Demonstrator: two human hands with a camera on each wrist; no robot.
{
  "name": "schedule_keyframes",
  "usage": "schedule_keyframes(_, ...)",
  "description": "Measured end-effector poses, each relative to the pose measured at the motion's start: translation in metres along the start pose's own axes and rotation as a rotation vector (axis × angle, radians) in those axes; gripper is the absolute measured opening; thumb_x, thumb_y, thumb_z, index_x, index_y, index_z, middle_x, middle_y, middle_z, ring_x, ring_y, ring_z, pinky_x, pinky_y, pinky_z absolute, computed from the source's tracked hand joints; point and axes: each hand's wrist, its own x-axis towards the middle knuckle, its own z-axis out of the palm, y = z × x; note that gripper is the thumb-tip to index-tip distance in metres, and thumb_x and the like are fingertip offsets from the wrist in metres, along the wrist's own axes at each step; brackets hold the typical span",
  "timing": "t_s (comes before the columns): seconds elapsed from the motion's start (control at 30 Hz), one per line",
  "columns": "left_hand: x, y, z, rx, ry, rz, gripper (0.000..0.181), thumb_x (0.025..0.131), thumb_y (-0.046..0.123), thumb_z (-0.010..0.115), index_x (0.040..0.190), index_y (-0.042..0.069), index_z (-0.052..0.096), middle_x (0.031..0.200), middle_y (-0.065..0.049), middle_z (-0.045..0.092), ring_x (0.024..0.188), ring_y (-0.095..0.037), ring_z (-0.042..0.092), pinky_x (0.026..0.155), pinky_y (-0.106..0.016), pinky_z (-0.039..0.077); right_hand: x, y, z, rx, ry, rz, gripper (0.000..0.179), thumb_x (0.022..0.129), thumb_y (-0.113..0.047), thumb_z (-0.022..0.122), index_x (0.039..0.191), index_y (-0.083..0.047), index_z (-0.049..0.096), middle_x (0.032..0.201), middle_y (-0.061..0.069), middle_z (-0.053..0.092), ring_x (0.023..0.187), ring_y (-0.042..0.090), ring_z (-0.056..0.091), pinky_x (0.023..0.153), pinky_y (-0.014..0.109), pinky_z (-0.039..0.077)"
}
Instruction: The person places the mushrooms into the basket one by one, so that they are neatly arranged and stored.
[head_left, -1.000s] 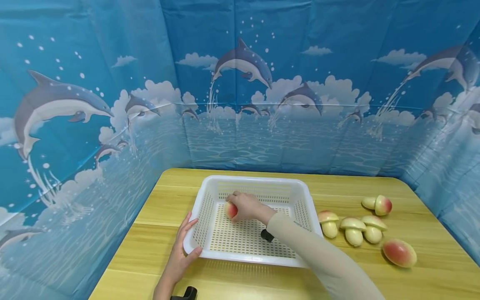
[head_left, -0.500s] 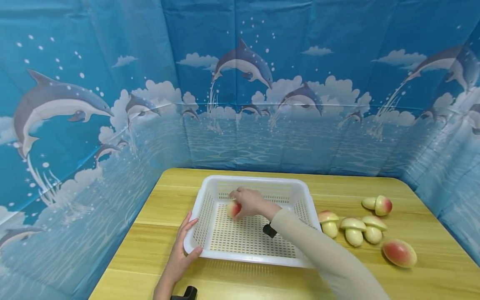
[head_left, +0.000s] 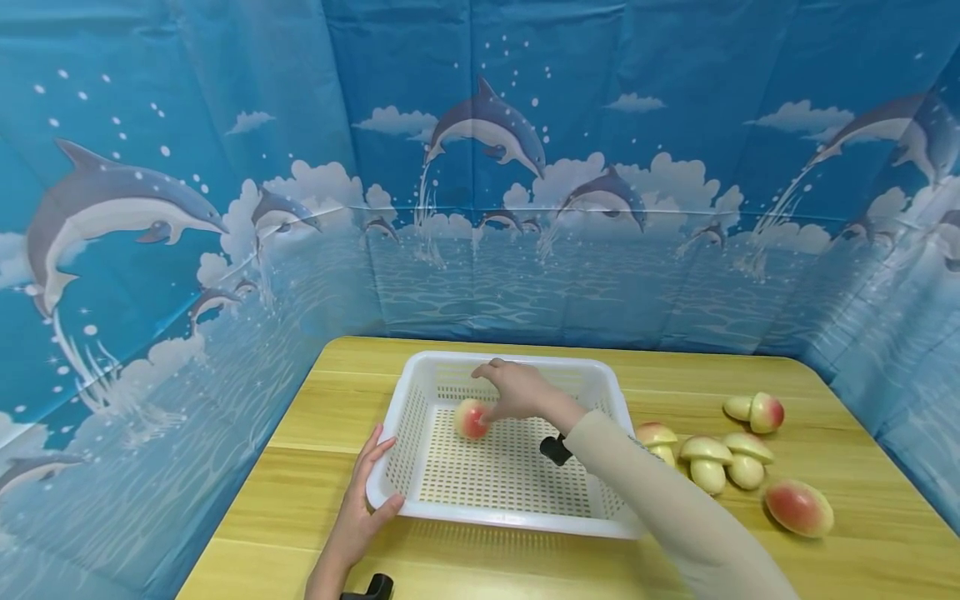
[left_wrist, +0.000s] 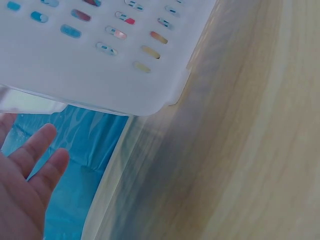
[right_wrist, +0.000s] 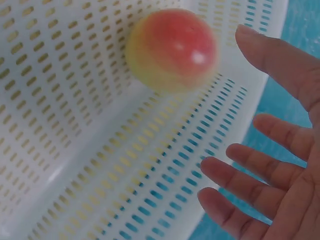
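A round red-and-yellow fruit (head_left: 471, 419) lies on the perforated floor of the white plastic basket (head_left: 502, 518), toward its left side. Just to the right of it, my right hand (head_left: 521, 390) hovers inside the basket with its fingers spread and nothing in them. In the right wrist view the fruit (right_wrist: 172, 50) is apart from the thumb and fingers of the right hand (right_wrist: 280, 170). My left hand (head_left: 360, 500) rests at the basket's front left corner, thumb by the front rim. Its outstretched fingers show beside the basket wall (left_wrist: 100, 75) in the left wrist view.
Several mushroom shapes, among them a yellow one (head_left: 707, 461), lie on the wooden table (head_left: 300, 467) right of the basket. A red-tipped mushroom (head_left: 756, 412) lies farther back, and an oval red-and-yellow fruit (head_left: 799, 507) nearer. A dolphin-print curtain (head_left: 480, 275) hangs behind.
My right hand has let go of the fruit, opened its fingers and drawn away to the right and slightly up. The fruit has shifted slightly right. The left hand has kept its place.
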Motion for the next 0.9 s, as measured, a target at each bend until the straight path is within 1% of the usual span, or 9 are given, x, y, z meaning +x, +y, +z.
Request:
schedule_keyframes(0.07, 0.000, 0.000, 0.000, 0.005, 0.003, 0.003, 0.069, 0.081, 0.009, 0.063, 0.144, 0.017, 0.037, 0.158, -0.005, 0.007, 0.139, -0.037, 0.013, 0.098, -0.057, 0.028, -0.005, 0.000, -0.008, 0.012, 0.002, 0.006, 0.070, 0.076, -0.039, 0.078, 0.135, -0.011, 0.051, 0.133, 0.013, 0.051, 0.110, 0.028, 0.056, 0.085, 0.046, 0.047)
schedule_keyframes(0.13, 0.000, -0.001, 0.000, 0.015, -0.001, 0.003, 0.068, 0.081, 0.009, 0.063, 0.144, 0.017, 0.037, 0.158, -0.004, 0.008, 0.139, -0.036, 0.013, 0.099, -0.055, 0.028, -0.011, 0.001, -0.015, 0.030, 0.009, 0.016, 0.070, 0.077, -0.039, 0.077, 0.135, -0.011, 0.051, 0.135, 0.014, 0.050, 0.111, 0.029, 0.055, 0.085, 0.047, 0.047)
schedule_keyframes(0.3, 0.000, -0.003, -0.001, 0.019, -0.011, 0.013, 0.068, 0.082, 0.009, 0.063, 0.144, 0.016, 0.037, 0.158, -0.004, 0.007, 0.138, -0.036, 0.014, 0.099, -0.036, 0.033, -0.028, 0.009, -0.028, 0.054, 0.051, 0.033, 0.071, 0.078, -0.042, 0.075, 0.137, -0.011, 0.049, 0.137, 0.014, 0.048, 0.109, 0.029, 0.057, 0.084, 0.046, 0.048)
schedule_keyframes(0.37, 0.000, -0.003, -0.001, 0.012, -0.008, 0.016, 0.068, 0.081, 0.009, 0.064, 0.144, 0.017, 0.037, 0.158, -0.004, 0.007, 0.138, -0.036, 0.015, 0.099, -0.033, 0.033, -0.034, 0.013, -0.032, 0.078, 0.073, 0.040, 0.071, 0.079, -0.042, 0.074, 0.138, -0.012, 0.048, 0.137, 0.014, 0.047, 0.107, 0.028, 0.058, 0.082, 0.046, 0.049)
schedule_keyframes(0.43, 0.000, -0.001, -0.001, 0.007, -0.004, 0.016, 0.068, 0.081, 0.009, 0.064, 0.144, 0.017, 0.037, 0.158, -0.004, 0.008, 0.138, -0.037, 0.014, 0.099, -0.036, 0.033, -0.040, 0.017, -0.035, 0.102, 0.098, 0.049, 0.071, 0.080, -0.042, 0.073, 0.139, -0.012, 0.048, 0.137, 0.014, 0.047, 0.107, 0.029, 0.057, 0.081, 0.045, 0.049)
schedule_keyframes(0.5, 0.000, -0.001, -0.001, 0.007, -0.003, 0.012, 0.068, 0.081, 0.010, 0.064, 0.144, 0.018, 0.037, 0.158, -0.003, 0.008, 0.138, -0.037, 0.014, 0.099, -0.044, 0.032, -0.047, 0.022, -0.037, 0.130, 0.126, 0.065, 0.070, 0.081, -0.042, 0.073, 0.139, -0.013, 0.047, 0.136, 0.014, 0.048, 0.108, 0.030, 0.057, 0.080, 0.045, 0.049)
schedule_keyframes(0.6, 0.001, 0.000, -0.001, 0.006, -0.006, 0.014, 0.068, 0.082, 0.010, 0.063, 0.144, 0.017, 0.037, 0.158, -0.005, 0.007, 0.138, -0.039, 0.013, 0.097, -0.054, 0.031, -0.057, 0.030, -0.039, 0.152, 0.186, 0.077, 0.067, 0.082, -0.041, 0.071, 0.138, -0.012, 0.048, 0.134, 0.015, 0.050, 0.107, 0.032, 0.057, 0.078, 0.046, 0.050)
schedule_keyframes(0.77, 0.001, 0.000, -0.001, -0.001, -0.002, 0.016, 0.068, 0.082, 0.010, 0.063, 0.144, 0.016, 0.036, 0.158, -0.007, 0.007, 0.138, -0.039, 0.014, 0.096, -0.056, 0.033, -0.070, 0.039, -0.040, 0.149, 0.284, 0.087, 0.063, 0.085, -0.040, 0.069, 0.136, -0.010, 0.050, 0.130, 0.016, 0.054, 0.103, 0.032, 0.058, 0.076, 0.047, 0.050)
schedule_keyframes(0.9, 0.000, -0.002, -0.002, -0.002, -0.003, 0.017, 0.069, 0.081, 0.009, 0.063, 0.144, 0.017, 0.037, 0.158, -0.006, 0.007, 0.138, -0.039, 0.012, 0.096, -0.061, 0.030, -0.080, 0.045, -0.037, 0.157, 0.330, 0.101, 0.062, 0.086, -0.038, 0.068, 0.136, -0.007, 0.049, 0.130, 0.016, 0.054, 0.104, 0.033, 0.057, 0.078, 0.048, 0.049)
